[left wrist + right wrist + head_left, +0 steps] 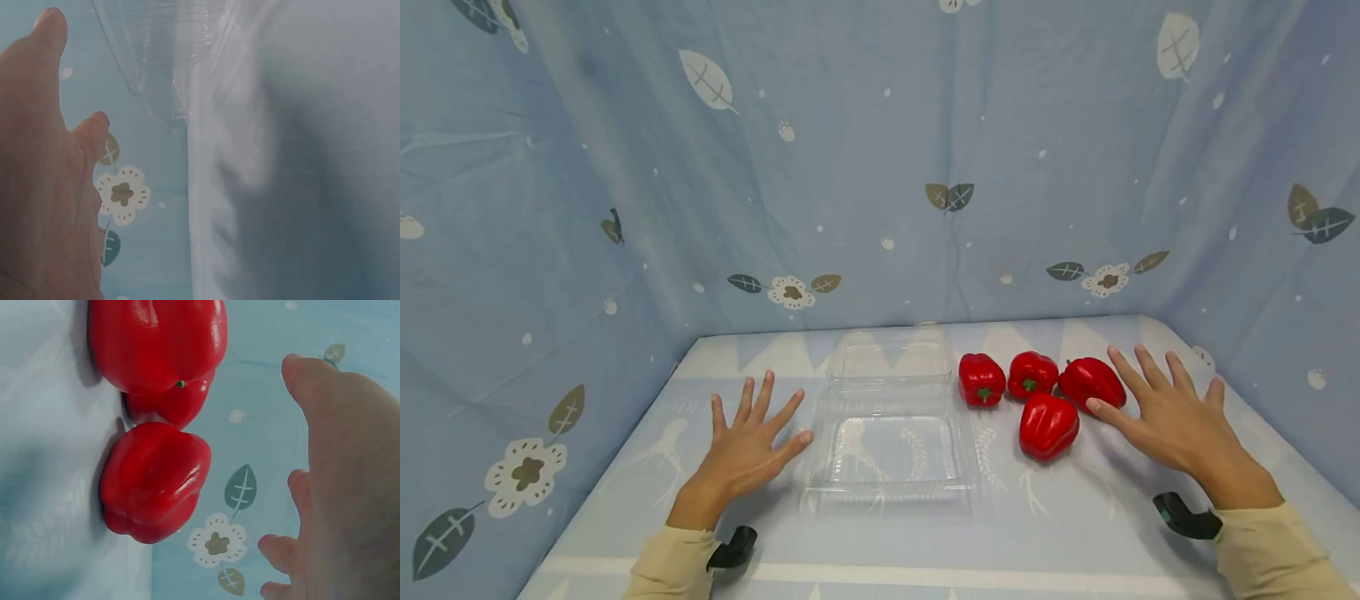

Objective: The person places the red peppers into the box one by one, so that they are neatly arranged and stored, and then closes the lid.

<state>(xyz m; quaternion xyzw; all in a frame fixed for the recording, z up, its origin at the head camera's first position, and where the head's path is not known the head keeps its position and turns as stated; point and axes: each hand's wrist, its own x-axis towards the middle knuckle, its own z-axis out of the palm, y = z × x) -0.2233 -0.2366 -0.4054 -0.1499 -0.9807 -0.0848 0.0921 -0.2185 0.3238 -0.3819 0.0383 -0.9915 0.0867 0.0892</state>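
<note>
My left hand (737, 458), fingers spread, hovers over the table just left of a clear plastic clamshell box (967, 454). The box lies with its lid (891, 335) folded back behind it; part of it also shows at the top of the left wrist view. Fingers splayed too, my right hand (1180, 425) is above the table at the right, its thumb close to the red bell peppers. In front is one pepper (1048, 427); behind it are a left pepper (981, 380), a middle pepper (1032, 373) and a right pepper (1092, 382). Neither hand holds anything.
A pale patterned cloth covers the table (820, 546). Blue curtains (865, 167) with leaf and flower prints hang behind it and on both sides. Dark wrist mounts (733, 547) sit under the beige sleeves (1273, 550).
</note>
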